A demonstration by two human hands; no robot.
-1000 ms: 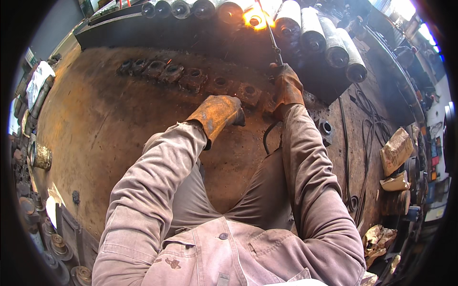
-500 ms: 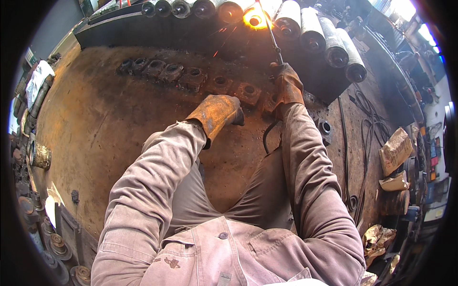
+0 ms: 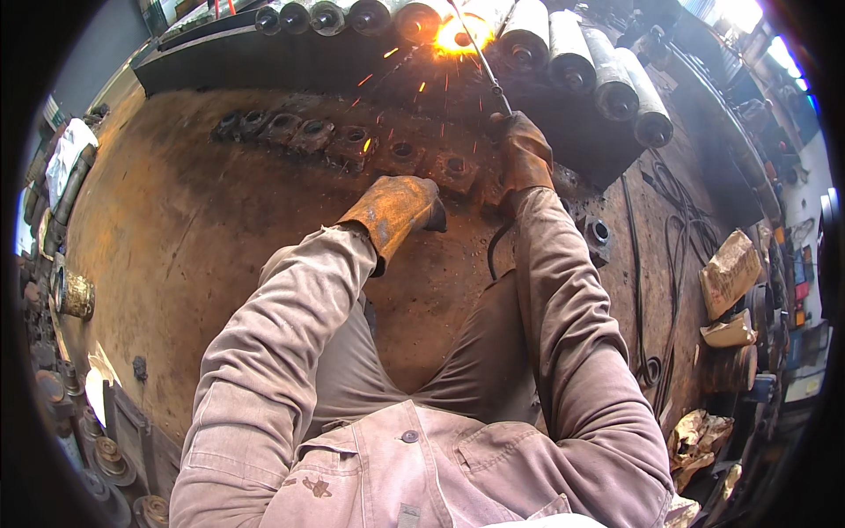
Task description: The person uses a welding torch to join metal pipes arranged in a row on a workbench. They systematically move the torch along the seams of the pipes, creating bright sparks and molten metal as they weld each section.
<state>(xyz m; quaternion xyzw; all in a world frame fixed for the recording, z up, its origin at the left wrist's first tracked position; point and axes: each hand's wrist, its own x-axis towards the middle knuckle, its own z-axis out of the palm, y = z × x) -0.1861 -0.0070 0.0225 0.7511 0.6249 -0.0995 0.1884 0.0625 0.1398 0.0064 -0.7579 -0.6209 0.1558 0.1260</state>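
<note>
My right hand (image 3: 525, 150), in a worn leather glove, grips a welding electrode holder whose thin rod (image 3: 480, 55) reaches up to a bright orange arc (image 3: 453, 35) on the end of a steel roller (image 3: 422, 19). Sparks scatter below the arc. My left hand (image 3: 400, 207), also in a rust-coloured glove, is closed and rests on my raised left knee, holding nothing that I can see. A row of square metal blocks with round holes (image 3: 352, 145) lies on the rusty steel plate (image 3: 176, 229) just beyond both hands.
Several grey cylindrical rollers (image 3: 607, 79) lie side by side at the top. Black cables (image 3: 664, 255) run down the right side past another square block (image 3: 598, 233). Paper sacks (image 3: 729, 273) and scrap sit far right. Small metal parts (image 3: 75, 295) line the left edge.
The arc has flared brighter and throws more sparks downward. My right hand has shifted slightly with the rod. My left hand stays on the knee.
</note>
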